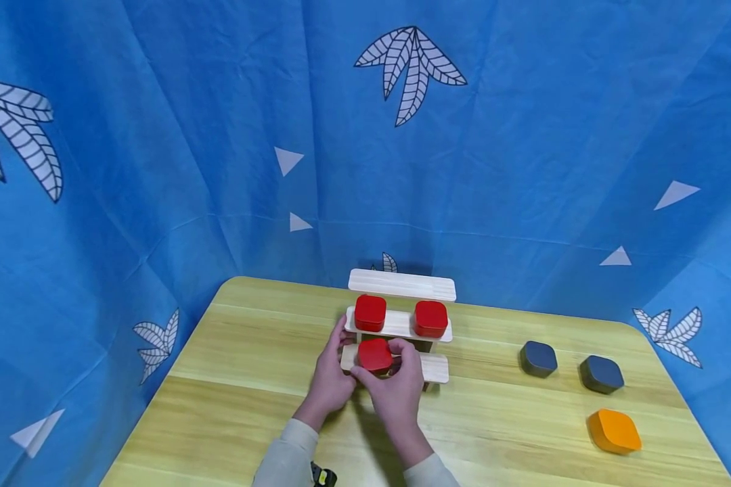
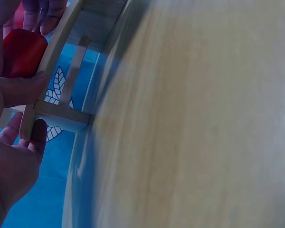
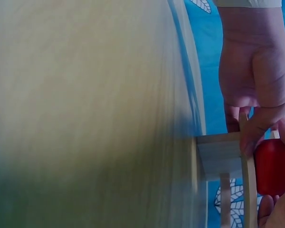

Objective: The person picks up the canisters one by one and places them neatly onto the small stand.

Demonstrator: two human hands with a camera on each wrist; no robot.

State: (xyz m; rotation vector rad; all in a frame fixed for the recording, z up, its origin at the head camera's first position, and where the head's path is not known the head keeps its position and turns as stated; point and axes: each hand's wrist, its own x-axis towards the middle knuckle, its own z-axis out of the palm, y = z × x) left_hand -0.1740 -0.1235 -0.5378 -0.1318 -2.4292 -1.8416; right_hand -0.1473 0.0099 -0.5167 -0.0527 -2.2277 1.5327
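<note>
A small three-tier wooden step rack (image 1: pixel 402 285) stands on the table near the blue curtain. My left hand (image 1: pixel 331 380) grips the left end of its lowest tier, thumb over the front and fingers beneath, as the left wrist view shows. My right hand (image 1: pixel 400 393) pinches a red rounded-square block (image 1: pixel 374 354) between thumb and fingers, at the left part of that tier. In the right wrist view this red block sits right at the tier's surface. On the middle tier stand two more red blocks, one at the left (image 1: pixel 370 312) and one at the right (image 1: pixel 430 318).
To the right on the wooden table (image 1: pixel 493 426) lie two dark grey rounded blocks, a nearer-left one (image 1: pixel 538 358) and a farther-right one (image 1: pixel 601 374). An orange block (image 1: pixel 614 431) lies in front of them. A patterned blue curtain (image 1: pixel 365 169) surrounds the table's back and sides.
</note>
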